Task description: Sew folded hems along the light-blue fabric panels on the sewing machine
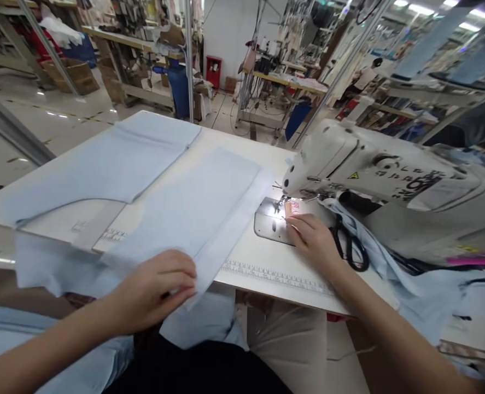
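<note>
My left hand point(160, 290) is closed on the near edge of a light blue fabric panel point(193, 202), its thumb and fingers pinching the corner. The panel lies across the white sewing table, with a folded strip along its right side. My right hand point(314, 241) lies with fingers stretched out at the metal needle plate point(269, 227), fingertips beside a small tan block with red marks point(292, 209). The white sewing machine point(373, 164) stands above, its lamp lighting the needle area. No fabric shows under the needle.
Another light blue piece point(144, 158) lies on the table's left. Black scissors point(351, 246) rest right of my right hand, near more blue fabric point(426, 295). A printed ruler point(275, 276) runs along the front edge. Worktables stand behind, and a person point(365, 76) sits far right.
</note>
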### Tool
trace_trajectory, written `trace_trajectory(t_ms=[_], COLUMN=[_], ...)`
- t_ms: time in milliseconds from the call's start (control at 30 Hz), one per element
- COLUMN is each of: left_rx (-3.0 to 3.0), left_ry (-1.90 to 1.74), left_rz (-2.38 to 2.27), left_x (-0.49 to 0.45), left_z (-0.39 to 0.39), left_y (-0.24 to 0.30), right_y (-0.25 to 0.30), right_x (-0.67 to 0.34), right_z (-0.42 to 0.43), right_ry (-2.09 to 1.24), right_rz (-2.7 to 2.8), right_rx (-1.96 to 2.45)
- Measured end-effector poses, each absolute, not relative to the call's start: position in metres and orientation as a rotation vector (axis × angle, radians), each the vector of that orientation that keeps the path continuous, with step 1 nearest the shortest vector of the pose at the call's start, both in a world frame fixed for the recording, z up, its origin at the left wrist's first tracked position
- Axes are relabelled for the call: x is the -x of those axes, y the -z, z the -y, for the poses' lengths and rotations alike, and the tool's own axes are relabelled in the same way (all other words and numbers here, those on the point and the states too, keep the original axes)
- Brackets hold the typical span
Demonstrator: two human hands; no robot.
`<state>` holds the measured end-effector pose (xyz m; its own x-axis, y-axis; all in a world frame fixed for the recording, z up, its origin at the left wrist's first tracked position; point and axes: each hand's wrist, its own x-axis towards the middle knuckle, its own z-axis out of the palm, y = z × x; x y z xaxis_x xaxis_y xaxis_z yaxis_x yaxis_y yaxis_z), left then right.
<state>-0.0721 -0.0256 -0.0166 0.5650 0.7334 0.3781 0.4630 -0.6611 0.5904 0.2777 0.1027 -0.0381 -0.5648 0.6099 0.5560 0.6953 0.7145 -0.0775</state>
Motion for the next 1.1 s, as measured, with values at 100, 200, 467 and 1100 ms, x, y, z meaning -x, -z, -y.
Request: trace_trajectory(t_ms=[100,200,467,1100], left_rx=[-2.403,-2.113,-0.881,-0.104], left_ry=[-1.124,-1.261,-1.112,-1.577], left_rz=[-1.088,-1.244,-1.321,-1.039], left_x=[0.068,0.061,0.037,0.056], left_z=[0.065,0.09,0.096,0.044], left_y=[0.034,0.058,0.108,0.022], right_y=[0.037,0.036,0.033,0.029], right_x=[-0.261,-0.246,-0.222,-0.179], right_z=[-0.092,-0.087,-0.087,-0.099], right_ry=[0.106,0.021,-0.17,-0.577], right_rz=[2.372,2.46,2.606,2.423], right_rx=[0.894,0.875,0.977,0.893])
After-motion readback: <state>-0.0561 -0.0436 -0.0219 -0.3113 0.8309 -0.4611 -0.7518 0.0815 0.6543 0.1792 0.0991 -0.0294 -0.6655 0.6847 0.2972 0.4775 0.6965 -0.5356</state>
